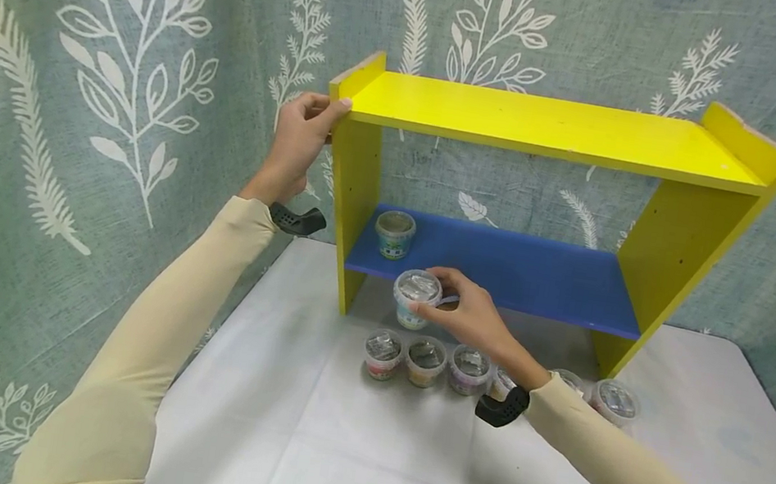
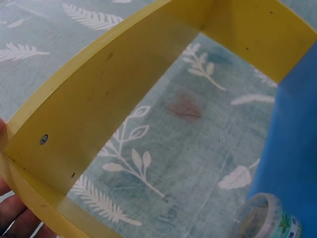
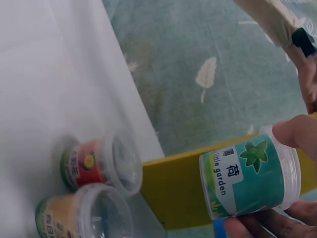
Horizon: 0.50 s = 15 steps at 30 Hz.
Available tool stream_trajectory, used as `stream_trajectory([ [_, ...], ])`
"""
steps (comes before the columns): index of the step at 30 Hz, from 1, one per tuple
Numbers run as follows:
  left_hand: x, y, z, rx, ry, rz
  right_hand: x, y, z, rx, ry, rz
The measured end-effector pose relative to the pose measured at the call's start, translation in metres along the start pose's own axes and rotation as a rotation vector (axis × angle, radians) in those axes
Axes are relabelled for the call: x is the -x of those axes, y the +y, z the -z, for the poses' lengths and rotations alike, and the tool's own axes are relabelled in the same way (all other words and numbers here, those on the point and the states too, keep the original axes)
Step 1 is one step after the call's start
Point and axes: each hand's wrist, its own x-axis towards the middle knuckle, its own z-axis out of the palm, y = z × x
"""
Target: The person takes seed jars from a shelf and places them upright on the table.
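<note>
My right hand (image 1: 473, 313) holds a small clear-lidded plastic tub (image 1: 414, 289) by its rim, just in front of the blue shelf board. In the right wrist view, the teal label of this tub (image 3: 247, 176) reads "little garden" and shows a green leaf. Up at the shelf unit's top left corner, my left hand (image 1: 299, 134) grips the yellow side panel (image 1: 352, 187), thumb in front. Another tub (image 1: 394, 236) with a teal label stands at the left end of the blue board (image 1: 504, 266); the left wrist view shows part of it.
Several similar tubs line the white table (image 1: 344, 451) before the unit, among them one with a red label (image 1: 383, 355) and one with an orange label (image 1: 426, 362). My right forearm partly covers the row. A patterned green curtain (image 1: 167, 12) hangs behind.
</note>
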Motion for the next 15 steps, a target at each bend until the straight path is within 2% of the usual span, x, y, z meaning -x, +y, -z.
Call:
stream_trajectory([
  [6, -0.001, -0.001, -0.001, 0.0, 0.001, 0.004, 0.006, 0.001, -0.01, -0.031, -0.027, 0.006],
  [15, -0.001, 0.0, -0.001, -0.008, 0.006, 0.012, 0.014, -0.003, -0.022, -0.017, -0.069, 0.062],
])
